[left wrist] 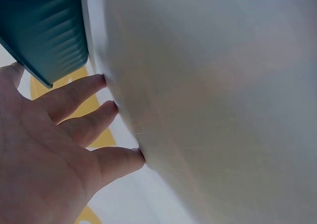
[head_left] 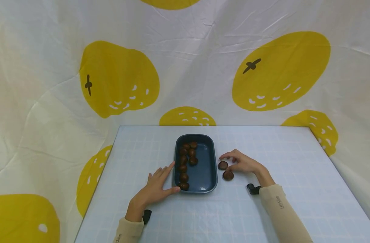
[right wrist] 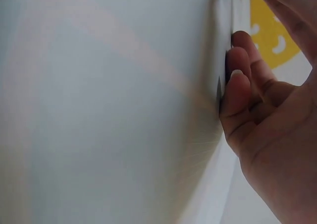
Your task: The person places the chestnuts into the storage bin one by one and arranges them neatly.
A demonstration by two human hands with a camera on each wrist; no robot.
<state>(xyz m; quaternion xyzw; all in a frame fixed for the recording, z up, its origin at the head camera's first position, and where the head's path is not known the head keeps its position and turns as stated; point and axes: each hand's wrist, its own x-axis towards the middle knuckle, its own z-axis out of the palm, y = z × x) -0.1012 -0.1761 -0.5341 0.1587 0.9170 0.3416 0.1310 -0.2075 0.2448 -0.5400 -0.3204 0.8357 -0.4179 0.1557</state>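
Note:
A dark blue rectangular tray stands mid-table, with several brown chestnuts along its left side. My left hand lies beside it with fingers spread, index fingertip at the left wall and thumb at the near left corner. In the left wrist view, other fingertips rest on the tabletop. Right of the tray are two loose chestnuts, a farther one and a nearer one. My right hand reaches over them, index finger beyond the farther chestnut and thumb between the two. Its other fingers are bent at the tabletop.
The pale checked table ends at a straight back edge, where a white cloth with yellow fruit prints hangs. Small black wrist devices sit below the left wrist and beside the right wrist.

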